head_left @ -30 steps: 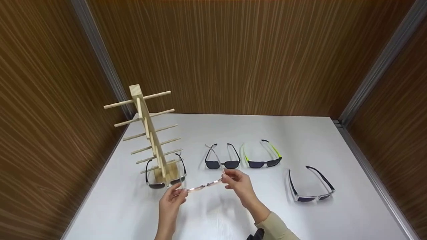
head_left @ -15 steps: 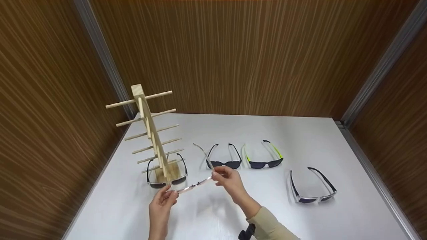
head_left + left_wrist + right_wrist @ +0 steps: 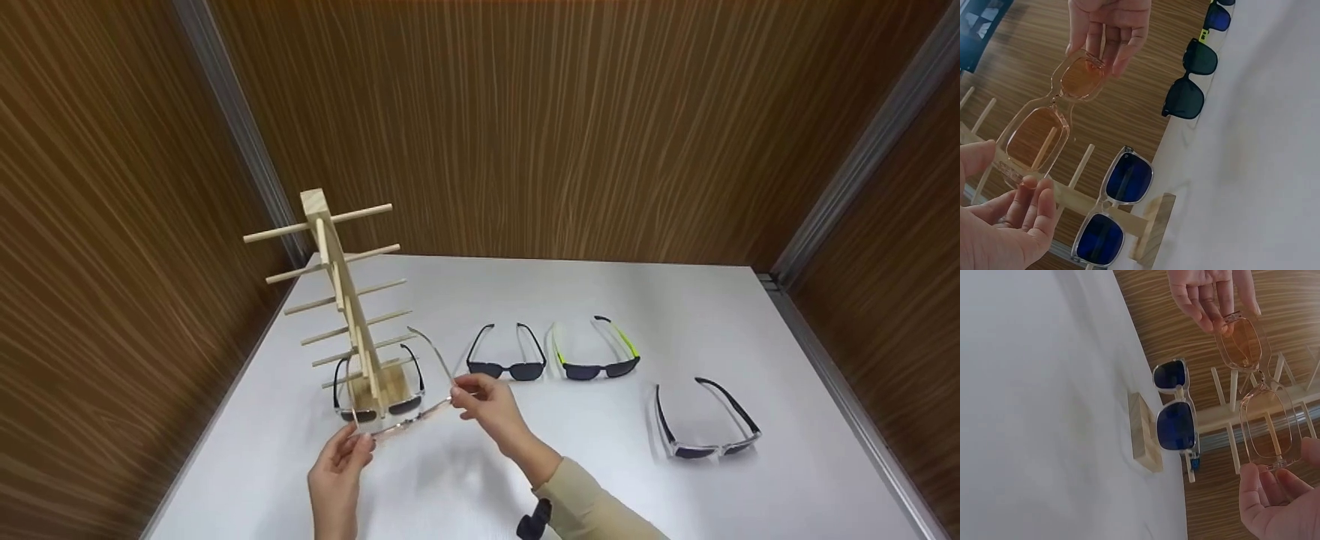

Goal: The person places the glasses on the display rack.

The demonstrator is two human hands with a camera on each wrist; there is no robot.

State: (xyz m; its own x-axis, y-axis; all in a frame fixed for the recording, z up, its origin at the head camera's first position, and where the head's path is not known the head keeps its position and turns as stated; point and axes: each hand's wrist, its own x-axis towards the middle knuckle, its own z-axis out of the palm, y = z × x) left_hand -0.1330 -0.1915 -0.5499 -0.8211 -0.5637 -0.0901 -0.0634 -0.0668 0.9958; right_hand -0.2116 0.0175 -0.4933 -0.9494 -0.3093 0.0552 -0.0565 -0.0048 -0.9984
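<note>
Pinching the clear orange-tinted glasses [image 3: 1081, 79] by opposite ends, left hand [image 3: 335, 469] and right hand [image 3: 491, 414] hold them just in front of the wooden rack [image 3: 351, 300]; probably light, stiff, slick, breakable, so grip hinge corners [image 3: 1278, 464], not lenses [image 3: 1242, 344].

A booth-like bay (shop or lab, I cannot tell): wood-grain panels [image 3: 495, 127], joined by metal strips [image 3: 244, 127], stand round three sides of a white table [image 3: 675, 307].

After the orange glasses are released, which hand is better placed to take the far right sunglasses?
Probably right: the right hand is nearer those sunglasses, the left hand farther away. Both now hold the orange glasses.
</note>
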